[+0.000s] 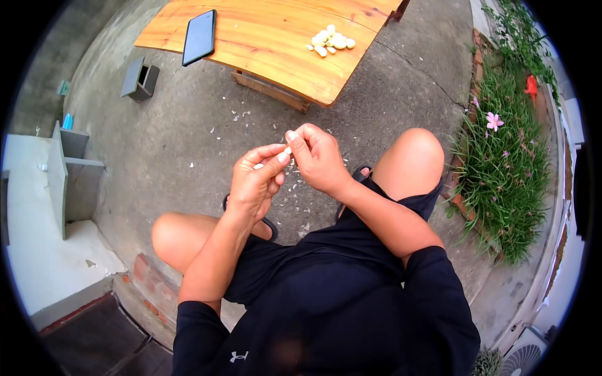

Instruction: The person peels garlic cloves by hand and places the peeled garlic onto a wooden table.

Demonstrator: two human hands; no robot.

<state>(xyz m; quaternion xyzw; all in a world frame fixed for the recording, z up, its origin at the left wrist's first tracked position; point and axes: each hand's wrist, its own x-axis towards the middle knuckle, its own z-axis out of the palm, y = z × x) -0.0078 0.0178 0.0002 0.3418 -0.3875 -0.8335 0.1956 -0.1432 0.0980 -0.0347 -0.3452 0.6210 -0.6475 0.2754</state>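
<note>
Left hand: The left hand (252,182) has thumb and forefinger drawn together, holding a small pale piece (288,150) at their tips; the other fingers curl loosely beneath.
Right hand: The right hand (320,160) meets it from the other side, thumb and bent forefinger narrowed to a pinch on the same piece.
Small pale piece: It sits between the two sets of fingertips, above the ground and in front of the lap; its finer detail is too small to tell.
Handling: A light, steady pinch from the left would likely serve best, with the right thumbnail working at an edge in short pulls; pressing hard could bruise the piece or make it slip.
Knees: The seated person's left knee (170,241) and right knee (419,153) stand wide apart on either side of the hands.
Ground: Grey concrete (157,182) dotted with thin white flakes (236,117), mostly beyond and below the hands.
Surface: A varnished wooden surface (276,47) ahead bears a loose heap of pale pieces (339,42) towards the right and a dark tablet-like device (199,37) at the left.
Edges: Green grassy plants (501,175) with a pink flower (494,121) grow at the right; a small grey box (143,81) stands at the left.
</note>
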